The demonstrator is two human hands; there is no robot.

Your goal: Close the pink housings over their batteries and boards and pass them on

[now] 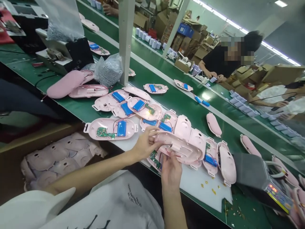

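My left hand [145, 144] pinches the left end of a pink shell [181, 146], whose hollow inner side faces me. From below, my right hand [171, 165] touches the same shell near thin red wires, its fingers closed around something too small to make out. Left of my hands lies an open pink shell [111, 128] with a green circuit board and a blue battery [121, 128]. Several more open shells with blue batteries lie behind. To the right of the held shell sit another open shell [210, 159] and a closed-looking pink one [227, 163].
A grey device [252, 178] with a red display stands at the right. A cardboard box [14, 165] of pink shells is at lower left. A white post [126, 41] rises behind the shells, beside bags of screws [109, 70]. A person [221, 60] works across the green belt.
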